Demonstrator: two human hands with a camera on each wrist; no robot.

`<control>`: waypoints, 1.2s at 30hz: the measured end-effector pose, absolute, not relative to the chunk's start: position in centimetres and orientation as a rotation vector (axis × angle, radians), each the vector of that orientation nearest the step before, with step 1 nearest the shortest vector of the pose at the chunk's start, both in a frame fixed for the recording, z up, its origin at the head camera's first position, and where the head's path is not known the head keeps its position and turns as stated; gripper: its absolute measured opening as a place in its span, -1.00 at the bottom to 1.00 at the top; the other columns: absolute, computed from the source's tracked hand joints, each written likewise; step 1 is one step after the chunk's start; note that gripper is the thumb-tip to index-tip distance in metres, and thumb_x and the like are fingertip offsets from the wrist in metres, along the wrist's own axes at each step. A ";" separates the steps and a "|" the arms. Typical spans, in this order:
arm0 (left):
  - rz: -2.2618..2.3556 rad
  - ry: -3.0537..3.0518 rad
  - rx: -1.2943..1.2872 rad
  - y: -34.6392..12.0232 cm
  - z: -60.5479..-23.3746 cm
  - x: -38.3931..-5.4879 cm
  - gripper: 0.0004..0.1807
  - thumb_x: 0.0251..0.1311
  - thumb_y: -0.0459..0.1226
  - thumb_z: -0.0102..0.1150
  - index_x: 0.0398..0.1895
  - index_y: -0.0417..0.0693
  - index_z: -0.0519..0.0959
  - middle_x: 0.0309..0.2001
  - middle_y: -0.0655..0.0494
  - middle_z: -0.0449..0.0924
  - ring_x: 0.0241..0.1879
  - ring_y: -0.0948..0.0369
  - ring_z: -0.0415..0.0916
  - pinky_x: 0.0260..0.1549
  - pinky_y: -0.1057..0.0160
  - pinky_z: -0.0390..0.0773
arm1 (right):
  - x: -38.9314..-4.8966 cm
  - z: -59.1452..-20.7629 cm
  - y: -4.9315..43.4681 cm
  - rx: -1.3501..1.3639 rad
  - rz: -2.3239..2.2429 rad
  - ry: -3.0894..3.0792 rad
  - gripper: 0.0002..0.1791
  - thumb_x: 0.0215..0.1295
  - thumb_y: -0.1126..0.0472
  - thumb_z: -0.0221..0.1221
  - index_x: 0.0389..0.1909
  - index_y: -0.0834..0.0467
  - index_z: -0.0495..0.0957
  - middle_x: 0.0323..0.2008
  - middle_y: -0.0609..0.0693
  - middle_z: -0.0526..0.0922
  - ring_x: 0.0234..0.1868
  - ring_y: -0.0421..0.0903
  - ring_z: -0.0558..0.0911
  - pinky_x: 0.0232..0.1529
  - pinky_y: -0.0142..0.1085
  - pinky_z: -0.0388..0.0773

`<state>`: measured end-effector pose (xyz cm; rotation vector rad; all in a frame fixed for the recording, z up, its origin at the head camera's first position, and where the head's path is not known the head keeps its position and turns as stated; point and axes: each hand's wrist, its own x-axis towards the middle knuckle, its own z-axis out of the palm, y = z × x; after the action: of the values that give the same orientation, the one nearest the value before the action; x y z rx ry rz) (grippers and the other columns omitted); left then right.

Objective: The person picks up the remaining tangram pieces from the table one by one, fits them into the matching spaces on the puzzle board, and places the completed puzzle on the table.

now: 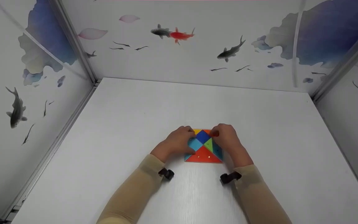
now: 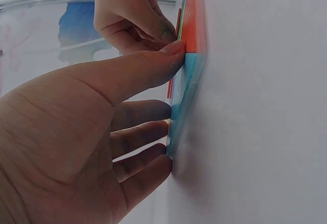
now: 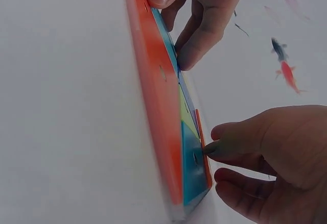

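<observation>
A square tangram puzzle (image 1: 204, 155) lies on the table, its colored pieces sitting in a clear tray (image 3: 178, 213). Red, blue, light blue, green, teal and yellow pieces show. At its left side is my left hand (image 1: 177, 140), with the thumb touching near the front corner and extended fingertips resting on the surface farther back. My right hand (image 1: 228, 140) pinches an orange tangram piece (image 3: 200, 124) between thumb and fingers at the far right corner. That piece sits slightly raised above the others, and the fingers partly hide it.
The white table (image 1: 129, 124) spreads around the puzzle. White panels (image 1: 179, 59) printed with fish and blue leaves enclose it at the back and both sides. A black wrist camera (image 1: 166, 174) is strapped to the left sleeve, another camera (image 1: 230, 178) to the right.
</observation>
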<state>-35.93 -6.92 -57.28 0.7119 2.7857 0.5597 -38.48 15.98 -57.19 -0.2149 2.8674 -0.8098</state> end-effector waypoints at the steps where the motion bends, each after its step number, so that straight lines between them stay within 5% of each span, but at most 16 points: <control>1: 0.560 2.786 0.709 -6.9 -57.3 -35.9 -0.32 0.22 0.00 0.49 0.40 0.03 0.60 0.40 0.08 0.47 0.38 0.11 0.39 0.40 0.12 0.53 | -38.5 -57.2 16.0 -0.222 -0.812 2.866 -0.73 0.40 0.34 0.29 0.06 0.16 0.78 0.04 0.15 0.74 0.11 0.11 0.67 0.23 0.02 0.70; 24: 0.365 2.826 0.716 -5.6 -56.8 -35.3 -0.40 0.27 -0.04 0.48 0.35 0.01 0.63 0.33 0.06 0.53 0.30 0.12 0.44 0.32 0.14 0.60 | -38.6 -57.1 17.0 -0.215 -0.900 2.798 -0.73 0.46 0.31 0.29 0.12 0.16 0.75 0.11 0.17 0.72 0.15 0.13 0.64 0.27 0.02 0.68; 36: 0.400 2.721 1.070 -4.1 -56.7 -34.0 -0.62 0.42 -0.15 0.24 0.25 0.05 0.65 0.42 0.10 0.51 0.38 0.15 0.47 0.37 0.17 0.54 | -38.9 -57.5 17.6 -0.321 -0.916 2.834 -0.81 0.41 0.31 0.33 -0.02 0.19 0.80 0.03 0.19 0.76 0.09 0.15 0.67 0.23 0.04 0.68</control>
<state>-34.04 -4.07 -56.68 1.0703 2.7208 0.3995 -38.89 17.62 -57.45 -0.3211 2.8340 -0.9159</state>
